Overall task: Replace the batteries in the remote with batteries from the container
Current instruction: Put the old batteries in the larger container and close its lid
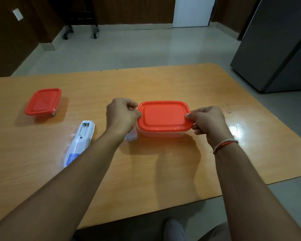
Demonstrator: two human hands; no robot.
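Observation:
A clear plastic container with a red lid (pixel 164 116) stands on the wooden table (pixel 146 171) in the middle. My left hand (pixel 122 114) pinches the lid's left edge and my right hand (pixel 207 121) pinches its right edge. What is inside the container cannot be made out. A white remote (pixel 80 141) lies face down to the left, its battery bay open and empty. A small white piece, apparently the battery cover (pixel 131 136), lies against the container's left side, partly hidden by my left wrist.
A smaller container with a red lid (pixel 43 101) sits at the far left of the table. A glossy wet-looking patch (pixel 236 127) marks the table to the right. A grey cabinet (pixel 276 46) stands beyond the table's right corner.

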